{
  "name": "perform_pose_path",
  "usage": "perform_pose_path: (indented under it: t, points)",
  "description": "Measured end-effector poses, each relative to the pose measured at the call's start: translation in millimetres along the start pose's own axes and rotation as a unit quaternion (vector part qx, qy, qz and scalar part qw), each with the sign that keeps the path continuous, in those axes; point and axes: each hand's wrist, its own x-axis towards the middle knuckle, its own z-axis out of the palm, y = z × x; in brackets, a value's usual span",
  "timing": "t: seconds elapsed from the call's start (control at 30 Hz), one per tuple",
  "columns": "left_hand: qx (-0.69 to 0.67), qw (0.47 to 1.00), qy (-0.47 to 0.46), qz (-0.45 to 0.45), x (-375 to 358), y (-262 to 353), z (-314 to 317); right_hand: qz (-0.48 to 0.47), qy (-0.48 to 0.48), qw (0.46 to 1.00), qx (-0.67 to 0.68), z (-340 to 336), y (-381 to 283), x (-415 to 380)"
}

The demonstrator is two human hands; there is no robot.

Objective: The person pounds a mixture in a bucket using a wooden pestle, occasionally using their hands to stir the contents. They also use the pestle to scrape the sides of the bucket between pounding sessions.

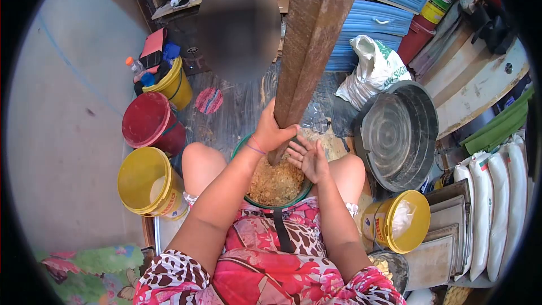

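A thick wooden beam point(312, 39) slants down from the top of the view, its lower end in a crumbly golden-brown mass point(275, 183). That mass fills a green-rimmed basin point(305, 190) between my knees. My left hand point(271, 133) is wrapped round the beam a little above the basin, thumb across its front. On the beam's right side, my right hand point(309, 160) is open, palm turned up and fingers spread, the fingertips close to the wood. It holds nothing.
Yellow buckets point(148, 182) and a dark red lidded bucket point(149, 121) stand on my left. To the right are a big black tub point(399, 135), a white sack point(379, 68) and a yellow bucket with a plastic bag point(411, 223). Blue drawers point(381, 21) stand behind.
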Motion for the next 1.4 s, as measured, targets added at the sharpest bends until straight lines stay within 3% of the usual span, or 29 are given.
perform_pose_path:
  t: [0.17, 0.57, 1.1, 1.17, 1.4]
  points:
    - [-0.004, 1.0, 0.01, 0.02, 2, -3, -4, -0.025, -0.055, 0.992, 0.109, 10, -7, -5]
    - [-0.019, 1.0, -0.003, -0.004, 7, -8, -11, -0.049, -0.112, 0.977, 0.173, 16, -13, -5]
    - [-0.057, 0.997, -0.01, -0.06, -18, -52, -13, -0.057, -0.096, 0.986, 0.125, 13, -11, -4]
    - [-0.068, 0.992, -0.034, -0.101, -18, -52, -13, -0.063, -0.089, 0.988, 0.111, 12, -9, -2]
    - [-0.059, 0.993, -0.03, -0.097, -19, -50, -11, -0.064, -0.079, 0.989, 0.107, 9, -8, 0]
